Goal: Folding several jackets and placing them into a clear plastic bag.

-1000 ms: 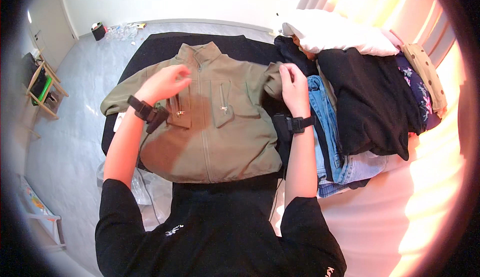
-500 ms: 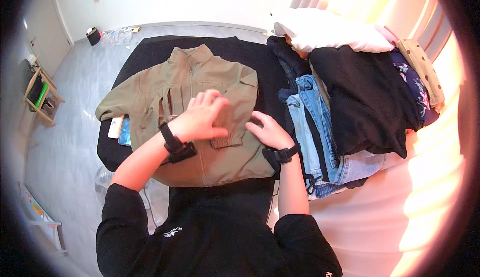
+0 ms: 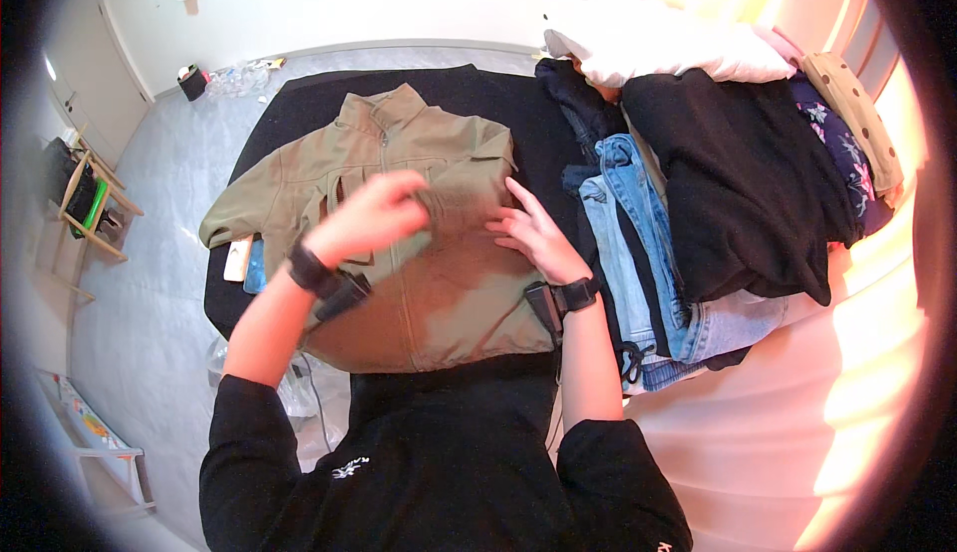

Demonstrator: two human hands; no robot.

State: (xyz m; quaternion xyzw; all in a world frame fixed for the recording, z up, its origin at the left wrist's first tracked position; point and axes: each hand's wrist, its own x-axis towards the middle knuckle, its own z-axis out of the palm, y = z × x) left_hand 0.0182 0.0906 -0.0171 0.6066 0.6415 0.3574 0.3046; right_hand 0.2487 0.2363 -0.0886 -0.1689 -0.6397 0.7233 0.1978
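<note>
An olive-green zip jacket [image 3: 449, 323] lies front up on a black-covered table, collar at the far end. Its sleeve on my right is folded in across the chest, and this part looks blurred. Over the front, my left hand [image 3: 369, 218] is smeared by motion with its fingers bent; whether it grips the cloth is unclear. At the jacket's right edge, my right hand [image 3: 543, 243] has its fingers stretched apart beside the folded sleeve, holding nothing visible. Both wrists wear black straps with a small black box.
To the right are folded jeans [image 3: 633, 243], a black garment [image 3: 738, 183], a white puffy item [image 3: 668, 42] and a dotted tan cloth [image 3: 852, 119]. A pale flat object [image 3: 238, 259] and a blue one [image 3: 256, 268] poke out at the jacket's left. A wooden rack [image 3: 100, 203] stands far left.
The folded sleeve's cuff has shifted up from the jacket's middle toward the chest. My left hand has moved left and curled its fingers; my right hand has moved slightly right.
</note>
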